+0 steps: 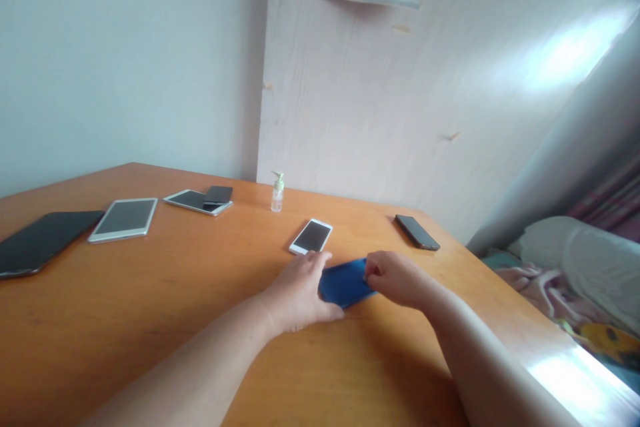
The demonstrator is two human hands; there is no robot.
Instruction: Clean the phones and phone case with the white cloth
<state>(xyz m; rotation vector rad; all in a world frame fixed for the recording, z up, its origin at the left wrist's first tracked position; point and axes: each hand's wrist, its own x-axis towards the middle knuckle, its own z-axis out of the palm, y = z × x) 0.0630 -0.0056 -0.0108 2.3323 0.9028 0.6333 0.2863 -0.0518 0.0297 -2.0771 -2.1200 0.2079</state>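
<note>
A flat blue phone-shaped object is between my hands, just above or on the wooden table; its exact height I cannot tell. My left hand grips its left end, thumb along the near edge and fingers at the far edge. My right hand is closed, its curled fingers pressed against the object's right end. Whatever may be inside those fingers is hidden. Just beyond my left hand lies a white phone with a dark screen, its near end close to my fingertips.
A black phone lies at the right. A small pump bottle stands near the wall. To the left are a dark phone on a white tablet, another white tablet and a black tablet-like slab. Bedding sits beyond the table's right edge.
</note>
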